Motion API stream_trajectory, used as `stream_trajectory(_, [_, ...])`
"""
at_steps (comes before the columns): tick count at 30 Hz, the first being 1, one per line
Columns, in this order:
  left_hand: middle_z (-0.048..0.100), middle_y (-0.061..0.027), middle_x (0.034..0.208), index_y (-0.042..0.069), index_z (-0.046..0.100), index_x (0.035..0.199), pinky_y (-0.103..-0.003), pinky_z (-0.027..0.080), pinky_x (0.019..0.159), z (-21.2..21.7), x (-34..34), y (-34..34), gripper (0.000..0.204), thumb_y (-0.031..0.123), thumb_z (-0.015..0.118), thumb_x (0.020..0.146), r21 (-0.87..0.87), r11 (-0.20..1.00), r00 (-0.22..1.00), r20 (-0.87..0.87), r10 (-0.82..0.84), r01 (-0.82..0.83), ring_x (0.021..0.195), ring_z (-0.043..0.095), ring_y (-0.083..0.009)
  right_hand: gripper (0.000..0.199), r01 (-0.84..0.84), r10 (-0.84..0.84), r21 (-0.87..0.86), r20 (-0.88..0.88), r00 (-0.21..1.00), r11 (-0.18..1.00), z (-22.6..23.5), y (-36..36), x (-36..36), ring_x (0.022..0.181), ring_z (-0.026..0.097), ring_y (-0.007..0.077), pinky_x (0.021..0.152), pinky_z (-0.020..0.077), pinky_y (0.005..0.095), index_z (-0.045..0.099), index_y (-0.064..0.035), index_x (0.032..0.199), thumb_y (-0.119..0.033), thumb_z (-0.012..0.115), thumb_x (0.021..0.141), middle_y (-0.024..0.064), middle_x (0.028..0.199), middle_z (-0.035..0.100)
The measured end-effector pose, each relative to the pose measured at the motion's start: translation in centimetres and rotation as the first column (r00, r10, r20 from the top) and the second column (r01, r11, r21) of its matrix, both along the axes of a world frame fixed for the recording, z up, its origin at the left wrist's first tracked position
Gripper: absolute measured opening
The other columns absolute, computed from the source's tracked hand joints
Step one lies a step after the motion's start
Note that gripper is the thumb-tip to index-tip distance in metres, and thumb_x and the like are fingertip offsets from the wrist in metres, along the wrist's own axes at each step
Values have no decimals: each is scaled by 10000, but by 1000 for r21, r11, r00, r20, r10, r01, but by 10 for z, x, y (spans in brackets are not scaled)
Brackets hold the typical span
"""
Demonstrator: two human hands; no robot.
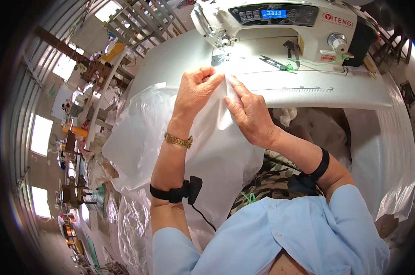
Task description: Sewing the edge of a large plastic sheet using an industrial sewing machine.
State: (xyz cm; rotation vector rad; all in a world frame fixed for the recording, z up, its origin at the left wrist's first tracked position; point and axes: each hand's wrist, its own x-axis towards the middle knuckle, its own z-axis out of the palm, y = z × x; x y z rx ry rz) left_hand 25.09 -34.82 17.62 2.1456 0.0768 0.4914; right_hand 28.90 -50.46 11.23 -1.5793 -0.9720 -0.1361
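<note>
A: What's lying nearest to us?

B: A light-blue shirt (280,229) is filling the lower edge, and camouflage trousers (280,178) are showing just beyond it. A black band (169,195) is circling the left forearm, a second band (322,166) the right.

A: And the hands?

B: The left hand (196,89) is almost closing, thumb and forefinger pinching at the edge of a translucent white sheet (216,160). The right hand (253,114) is opening wider, fingers stretching forward, and a fold of the sheet is running between thumb and forefinger. Glare is washing over the fingertips, so I can't tell how firmly either is gripping.

A: Where's the sheet resting?

B: It's spreading over the desk's (166,62) near side and draping toward the lap; its far edge is ending near the needle area (225,41).

A: So which step are we seeing?

B: I'm judging it as folding or lining up that edge. The next move would be calling for a flat, even fold and fingertips staying clear of the needle.

A: What's standing farther off?

B: The white sewing machine (303,27) is glowing under its lamp, a slim dark tool (272,62) and green thread (291,67) are lying beside it, and bright windows (41,135) are lining the far left.
</note>
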Motion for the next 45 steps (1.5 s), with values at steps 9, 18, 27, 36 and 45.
stream_trajectory(9, [511,78,622,5,641,683,-225,308,511,-34,8,6,319,228,669,909,-297,952,995,44,88,-71,592,390,-14,531,119,-16,-372,268,963,921,-8,4,2,702,664,370,702,531,427,384,111,1404,-92,532,937,248,816,655])
stream_trajectory(18, [630,57,772,5,706,883,-203,427,606,-31,7,15,209,201,666,942,-357,934,997,-59,-50,26,689,511,-13,586,166,-78,-224,355,932,960,-22,6,3,692,658,365,667,523,428,341,71,1452,-83,559,930,221,761,636])
stream_trajectory(27, [496,64,667,-33,631,830,-233,347,546,-13,31,15,218,143,638,959,270,960,988,153,28,-69,636,400,-35,535,6,14,-301,65,998,954,-44,-15,4,745,668,260,716,522,364,383,47,1436,-163,561,977,205,810,634])
stream_trajectory(36, [578,51,736,-28,654,861,-207,418,636,-35,55,28,178,117,627,962,-19,996,988,130,-79,82,707,482,-26,388,-455,528,286,-600,601,843,-46,37,92,765,545,54,714,483,239,640,-27,998,-412,588,998,-29,846,607])
stream_trajectory(45, [545,73,723,22,650,785,-207,370,600,-38,66,65,255,216,659,951,-194,975,988,-87,-129,110,683,448,-21,336,-254,337,242,-417,844,936,-49,62,86,688,390,32,600,377,241,566,-19,790,-261,552,1022,-80,710,464])
